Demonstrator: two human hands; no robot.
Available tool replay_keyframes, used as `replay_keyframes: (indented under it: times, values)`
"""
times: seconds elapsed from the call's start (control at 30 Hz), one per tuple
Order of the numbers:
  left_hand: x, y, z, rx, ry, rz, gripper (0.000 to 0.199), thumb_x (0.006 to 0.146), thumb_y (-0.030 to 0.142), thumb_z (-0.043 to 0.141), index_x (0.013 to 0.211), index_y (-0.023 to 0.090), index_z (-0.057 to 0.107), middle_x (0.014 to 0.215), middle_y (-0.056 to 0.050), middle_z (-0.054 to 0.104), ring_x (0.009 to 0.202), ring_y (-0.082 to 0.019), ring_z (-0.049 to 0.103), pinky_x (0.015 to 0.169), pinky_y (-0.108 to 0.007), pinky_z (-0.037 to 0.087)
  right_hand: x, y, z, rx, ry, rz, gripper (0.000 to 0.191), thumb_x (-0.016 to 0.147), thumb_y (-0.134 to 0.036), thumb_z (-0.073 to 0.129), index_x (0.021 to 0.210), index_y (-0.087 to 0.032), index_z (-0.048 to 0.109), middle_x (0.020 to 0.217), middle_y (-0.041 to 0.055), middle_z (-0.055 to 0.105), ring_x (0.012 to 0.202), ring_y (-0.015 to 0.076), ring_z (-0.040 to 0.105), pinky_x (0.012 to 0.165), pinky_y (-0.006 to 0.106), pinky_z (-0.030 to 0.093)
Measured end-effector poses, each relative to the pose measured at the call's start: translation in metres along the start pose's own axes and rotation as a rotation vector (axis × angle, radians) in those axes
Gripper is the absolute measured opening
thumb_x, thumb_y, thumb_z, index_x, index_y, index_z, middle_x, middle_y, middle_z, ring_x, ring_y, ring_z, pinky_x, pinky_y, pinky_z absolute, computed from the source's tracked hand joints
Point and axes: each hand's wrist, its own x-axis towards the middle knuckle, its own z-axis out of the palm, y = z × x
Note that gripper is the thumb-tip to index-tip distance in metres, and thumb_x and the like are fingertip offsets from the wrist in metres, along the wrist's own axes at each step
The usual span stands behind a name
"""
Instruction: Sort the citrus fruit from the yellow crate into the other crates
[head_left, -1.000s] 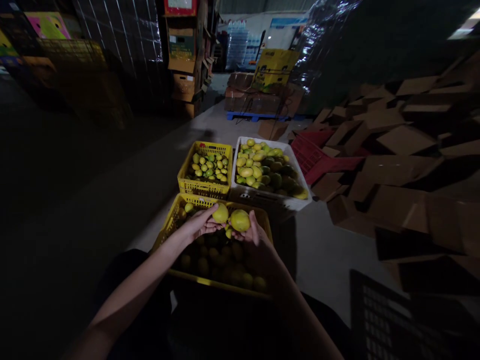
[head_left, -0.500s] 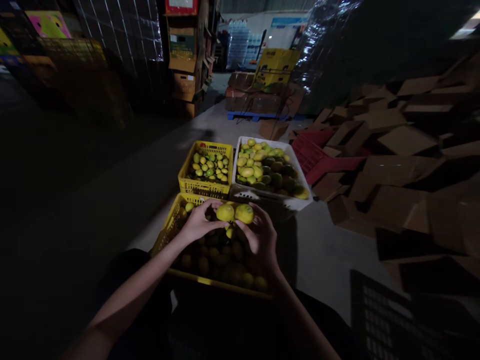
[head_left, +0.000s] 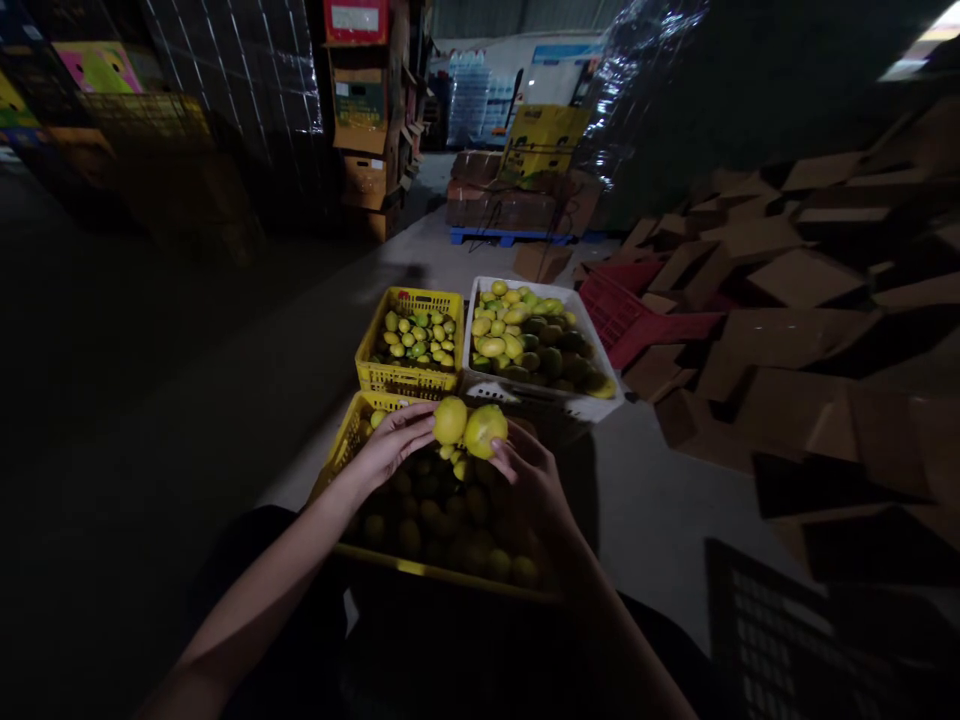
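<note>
My left hand (head_left: 396,440) holds a yellow lemon (head_left: 451,420) at its fingertips. Right beside it, my right hand (head_left: 529,470) grips a second yellow-green lemon (head_left: 486,431), its thumb on the fruit's near side. Both fruits are held close together above the near yellow crate (head_left: 442,572), where many shaded lemons lie. Behind it stands a smaller yellow crate (head_left: 409,380) of yellow and green lemons. To that crate's right, a white crate (head_left: 600,408) holds larger yellow and dark green fruit.
A red crate (head_left: 616,315) and a heap of cardboard boxes (head_left: 795,340) lie to the right. Farther back are a blue pallet (head_left: 510,238) with boxes and a stack of cartons (head_left: 365,180). A dark crate (head_left: 772,620) is at the lower right.
Both lemons have been turned in my fingers. The left one now sits slightly higher than the right one, and my left thumb no longer shows below its fruit.
</note>
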Motion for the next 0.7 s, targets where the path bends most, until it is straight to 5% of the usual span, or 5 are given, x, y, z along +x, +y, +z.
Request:
replay_keyframes:
  times: [0.17, 0.53, 0.7]
  values:
    - [0.004, -0.009, 0.004, -0.044, 0.11, -0.077, 0.023, 0.078, 0.032, 0.069, 0.096, 0.018, 0.07, 0.097, -0.006, 0.072, 0.093, -0.016, 0.067, 0.089, -0.032, 0.054, 0.004, 0.009, 0.002, 0.137, 0.016, 0.042, 0.044, 0.059, -0.044, 0.08, 0.096, -0.023, 0.068, 0.101, 0.0075, 0.072, 0.087, 0.0258, 0.069, 0.076, 0.042, 0.057]
    - [0.001, -0.03, 0.014, -0.096, -0.031, -0.118, 0.038, 0.07, 0.04, 0.075, 0.101, 0.021, 0.064, 0.113, -0.006, 0.066, 0.109, -0.022, 0.061, 0.096, -0.037, 0.05, -0.007, 0.005, 0.019, -0.005, -0.119, 0.074, 0.04, 0.068, -0.046, 0.074, 0.098, -0.019, 0.071, 0.094, 0.0086, 0.072, 0.084, 0.0261, 0.068, 0.072, 0.038, 0.057]
    - [0.003, -0.031, 0.014, -0.145, -0.001, -0.128, 0.036, 0.069, 0.038, 0.075, 0.098, 0.02, 0.065, 0.112, -0.006, 0.066, 0.107, -0.022, 0.06, 0.083, -0.033, 0.054, -0.005, 0.008, 0.019, 0.023, -0.132, 0.084, 0.04, 0.07, -0.046, 0.071, 0.099, -0.018, 0.069, 0.089, 0.0087, 0.072, 0.084, 0.0258, 0.068, 0.073, 0.037, 0.056]
